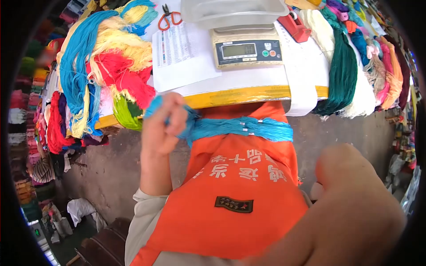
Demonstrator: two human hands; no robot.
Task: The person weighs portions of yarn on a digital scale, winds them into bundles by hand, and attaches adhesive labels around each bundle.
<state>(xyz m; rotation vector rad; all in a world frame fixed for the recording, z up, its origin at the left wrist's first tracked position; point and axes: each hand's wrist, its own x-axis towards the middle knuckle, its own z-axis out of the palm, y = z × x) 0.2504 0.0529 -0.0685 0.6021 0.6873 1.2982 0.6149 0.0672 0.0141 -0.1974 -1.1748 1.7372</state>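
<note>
My left hand (165, 124) is closed in a fist around one end of a bundle of blue thread skeins (262, 128), with blue strands showing on both sides of the fist. The bundle stretches across the orange apron (230, 186) below the table edge, and small white-and-silver bands sit on its strands. My right hand (339, 166) is raised close to the camera at the right, apart from the bundle. Blur and its angle hide most of its fingers, so I cannot make out whether it holds anything.
On the table stand a digital scale (246, 46) with a clear plastic tray (235, 15), printed sheets (177, 53), red-handled snips (168, 20) and a red tape dispenser (296, 29). Coloured thread hanks (80, 57) and dark green ones (344, 71) hang over the yellow-taped edge (239, 94).
</note>
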